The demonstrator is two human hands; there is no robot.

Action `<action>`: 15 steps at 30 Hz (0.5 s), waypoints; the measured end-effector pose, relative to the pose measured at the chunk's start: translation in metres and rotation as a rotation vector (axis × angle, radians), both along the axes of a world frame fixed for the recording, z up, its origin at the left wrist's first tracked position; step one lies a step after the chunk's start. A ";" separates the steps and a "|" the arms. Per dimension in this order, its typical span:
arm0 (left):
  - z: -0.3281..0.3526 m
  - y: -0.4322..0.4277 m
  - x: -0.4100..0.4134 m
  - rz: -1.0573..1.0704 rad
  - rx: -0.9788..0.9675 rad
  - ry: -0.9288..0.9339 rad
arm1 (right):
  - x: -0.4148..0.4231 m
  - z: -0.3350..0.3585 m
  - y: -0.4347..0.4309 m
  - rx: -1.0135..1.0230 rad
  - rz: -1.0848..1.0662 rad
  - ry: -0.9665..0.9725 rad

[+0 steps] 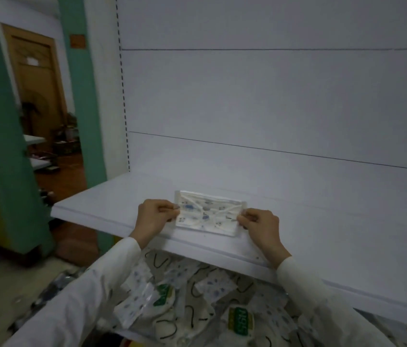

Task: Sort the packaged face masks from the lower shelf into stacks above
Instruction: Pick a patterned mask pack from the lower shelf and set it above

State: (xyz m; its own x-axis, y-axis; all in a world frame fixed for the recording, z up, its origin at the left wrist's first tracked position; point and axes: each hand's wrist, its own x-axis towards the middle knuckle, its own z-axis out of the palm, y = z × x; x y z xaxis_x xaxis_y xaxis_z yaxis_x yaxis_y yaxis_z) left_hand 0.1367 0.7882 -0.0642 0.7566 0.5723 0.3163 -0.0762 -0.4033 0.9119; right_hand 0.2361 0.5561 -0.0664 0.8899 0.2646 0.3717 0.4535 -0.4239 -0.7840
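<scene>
Sleeves partly hiding mask pile, left hand, right hand pinching packaged mask

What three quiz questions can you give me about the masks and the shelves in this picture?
1. True or false: the left hand and the right hand each pinch one end of the packaged mask.
2. Where is that mask? A: on the upper shelf. B: on the floor. C: in a drawer.
3. Fill the gap: the loose pile of masks lies on the ___ shelf.
Key: 1 true; 2 A; 3 lower.
</scene>
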 end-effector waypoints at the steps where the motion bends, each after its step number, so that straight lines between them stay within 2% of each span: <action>1: -0.001 0.014 -0.004 0.013 -0.010 -0.003 | 0.000 0.001 0.014 0.003 0.012 0.012; 8: -0.002 0.126 -0.010 0.047 0.041 -0.003 | 0.002 0.002 0.127 0.115 0.059 0.093; 15: -0.001 0.265 0.025 -0.010 -0.022 0.025 | 0.018 0.006 0.254 0.236 0.016 0.205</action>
State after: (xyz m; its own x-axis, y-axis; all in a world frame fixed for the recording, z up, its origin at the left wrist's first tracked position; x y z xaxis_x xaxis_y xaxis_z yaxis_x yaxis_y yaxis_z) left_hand 0.1616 1.0528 -0.0647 0.7697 0.5714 0.2847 -0.0572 -0.3824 0.9222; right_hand 0.2536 0.8104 -0.0608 0.9490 0.2072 0.2378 0.2810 -0.2132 -0.9357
